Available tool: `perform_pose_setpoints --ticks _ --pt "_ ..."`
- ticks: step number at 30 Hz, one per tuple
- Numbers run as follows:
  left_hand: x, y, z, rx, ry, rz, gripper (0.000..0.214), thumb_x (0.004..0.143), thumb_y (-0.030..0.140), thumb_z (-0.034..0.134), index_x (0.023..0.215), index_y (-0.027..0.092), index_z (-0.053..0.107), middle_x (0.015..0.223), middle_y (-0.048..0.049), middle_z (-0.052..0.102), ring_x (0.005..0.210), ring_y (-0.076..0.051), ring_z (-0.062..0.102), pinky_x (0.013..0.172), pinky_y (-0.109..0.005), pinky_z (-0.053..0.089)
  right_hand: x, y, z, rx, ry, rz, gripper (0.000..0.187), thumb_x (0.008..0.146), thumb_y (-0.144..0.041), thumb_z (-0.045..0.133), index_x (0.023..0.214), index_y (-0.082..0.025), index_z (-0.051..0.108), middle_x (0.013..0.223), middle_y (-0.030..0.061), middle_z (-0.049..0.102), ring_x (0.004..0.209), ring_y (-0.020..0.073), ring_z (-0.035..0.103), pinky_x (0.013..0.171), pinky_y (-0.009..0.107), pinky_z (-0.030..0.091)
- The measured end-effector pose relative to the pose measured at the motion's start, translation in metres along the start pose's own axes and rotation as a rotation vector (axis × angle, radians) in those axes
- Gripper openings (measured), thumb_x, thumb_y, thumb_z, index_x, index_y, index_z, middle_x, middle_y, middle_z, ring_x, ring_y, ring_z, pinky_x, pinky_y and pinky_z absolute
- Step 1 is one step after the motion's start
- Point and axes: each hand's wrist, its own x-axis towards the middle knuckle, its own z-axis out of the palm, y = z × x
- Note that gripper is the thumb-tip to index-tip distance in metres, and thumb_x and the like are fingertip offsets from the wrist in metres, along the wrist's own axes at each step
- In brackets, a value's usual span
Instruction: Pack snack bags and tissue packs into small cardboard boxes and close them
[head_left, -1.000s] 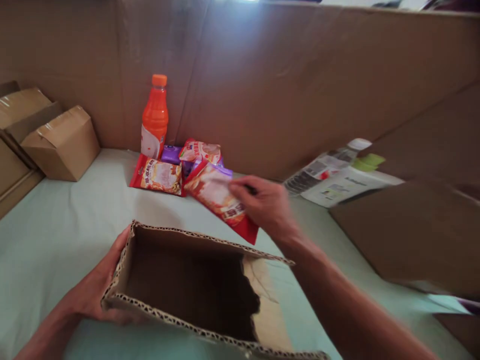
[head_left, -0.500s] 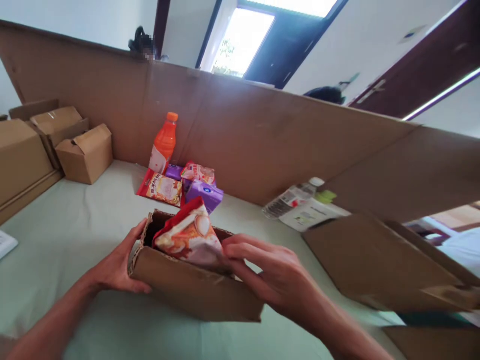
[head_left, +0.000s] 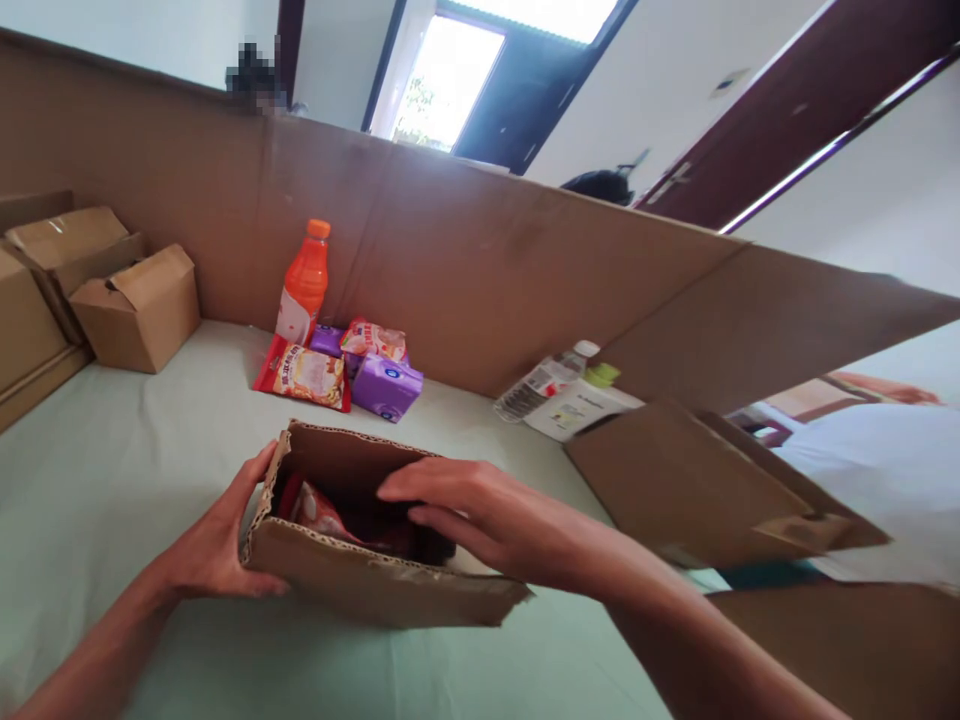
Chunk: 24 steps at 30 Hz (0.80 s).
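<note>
My left hand grips the left end of an open cardboard box, thumb on the near wall and fingers round the far corner. A red and white snack bag lies down inside the box, partly hidden by its near wall. Over the box's opening is my right hand, its fingers stretched out and apart from the bag, holding nothing. Behind the box lie another snack bag, a purple packet and a pink-and-red packet. An orange bottle stands behind them.
Cardboard boxes stand at the left. A tall cardboard partition runs along the back. A clear bottle and a white container lean near another cardboard box at the right. Beyond it shows a person's white clothing.
The snack bag has gone from sticking out of the box to lying inside it. My right hand has let go of it. The view has shifted slightly to the right.
</note>
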Motion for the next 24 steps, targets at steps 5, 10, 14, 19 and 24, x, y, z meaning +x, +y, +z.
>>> perform_pose_setpoints --ticks 5,10,14,19,24 --pt "0.001 0.003 -0.002 0.04 0.004 0.011 0.121 0.068 0.053 0.084 0.159 0.035 0.006 0.164 -0.0156 0.026 0.144 -0.04 0.039 0.105 -0.058 0.05 -0.047 0.008 -0.002 0.035 0.241 0.079 0.027 0.098 -0.031 0.053 0.113 -0.025 0.075 0.108 0.0064 0.078 0.103 0.0206 0.073 0.088 0.03 0.06" --pt "-0.001 0.01 -0.003 0.23 0.095 0.054 0.113 0.071 0.066 0.075 0.159 0.031 0.013 0.163 -0.0167 0.024 0.149 -0.043 0.027 0.113 -0.063 0.037 -0.061 0.014 0.004 0.059 0.417 0.081 0.028 0.1 -0.042 0.051 0.112 -0.03 0.073 0.105 0.0032 0.078 0.096 0.0172 0.075 0.08 0.023 0.061" --pt "-0.006 0.017 0.006 0.42 0.347 0.257 0.071 0.088 0.06 0.057 0.15 0.027 0.042 0.153 -0.0135 0.04 0.142 -0.04 0.037 0.114 -0.062 0.037 -0.071 0.023 0.021 -0.039 0.424 0.038 0.045 0.098 -0.058 0.046 0.131 -0.032 0.062 0.119 0.0047 0.074 0.11 0.0226 0.071 0.085 0.033 0.062" --pt "-0.004 0.023 0.018 0.458 0.497 0.369 0.058 0.09 0.062 0.05 0.138 0.03 0.057 0.13 -0.0082 0.06 0.125 -0.036 0.051 0.107 -0.059 0.043 -0.077 0.029 0.052 -0.141 0.495 0.123 0.048 0.094 -0.045 0.058 0.139 -0.029 0.055 0.12 0.008 0.074 0.11 0.03 0.07 0.084 0.042 0.063" --pt "0.001 0.034 0.017 0.47 0.471 0.334 0.05 0.092 0.059 0.05 0.13 0.029 0.061 0.125 -0.0082 0.062 0.121 -0.033 0.055 0.101 -0.054 0.048 -0.077 0.031 0.052 0.012 0.407 -0.006 0.047 0.09 -0.037 0.065 0.137 -0.038 0.058 0.118 0.0043 0.074 0.109 0.0304 0.071 0.103 0.052 0.052"
